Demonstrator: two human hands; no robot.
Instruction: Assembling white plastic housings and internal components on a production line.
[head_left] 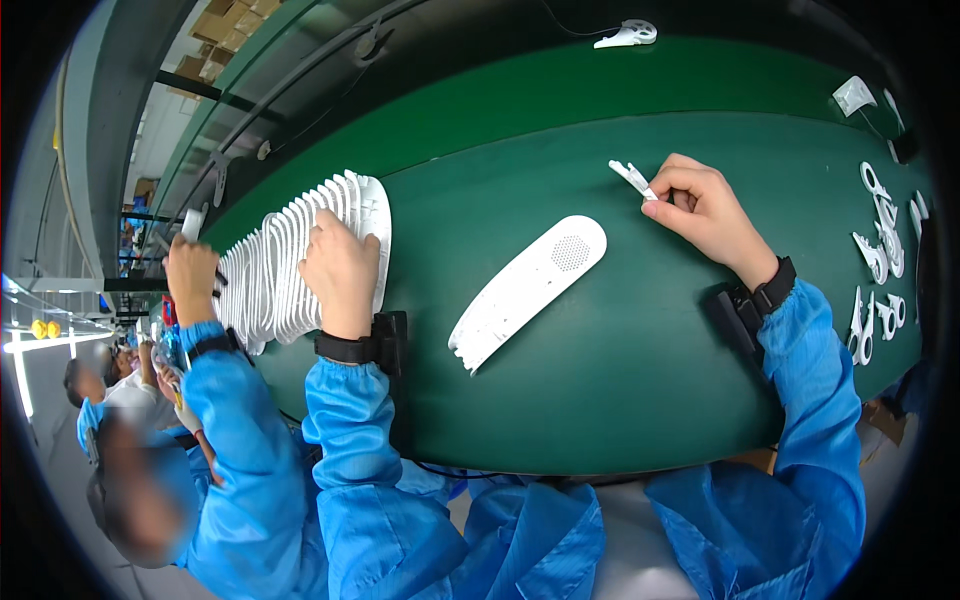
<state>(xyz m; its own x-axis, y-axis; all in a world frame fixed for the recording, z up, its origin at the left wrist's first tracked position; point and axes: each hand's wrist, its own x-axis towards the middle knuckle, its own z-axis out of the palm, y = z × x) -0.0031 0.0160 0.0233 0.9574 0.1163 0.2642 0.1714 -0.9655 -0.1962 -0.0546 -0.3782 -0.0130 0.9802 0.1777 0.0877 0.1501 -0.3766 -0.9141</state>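
Observation:
A long white plastic cover [530, 292], rounded at one end with a patch of small holes, lies at a slant on the green table between my hands. To its left, my left hand [342, 268] is closed over the near end of a tight row of similar white covers [290, 265] standing on edge. Its fingertips are partly hidden among them. My right hand [705, 205], raised at the right, pinches a small, narrow white plastic piece [632, 180] between thumb and fingers. That piece points up and to the left.
At the right edge lie scattered white plastic parts [888, 240] and white-handled scissors [862, 330]. A white tape dispenser-like part [630, 35] sits beyond the table's far edge. On my left a co-worker's hand [192, 275] reaches to the far end of the row of covers.

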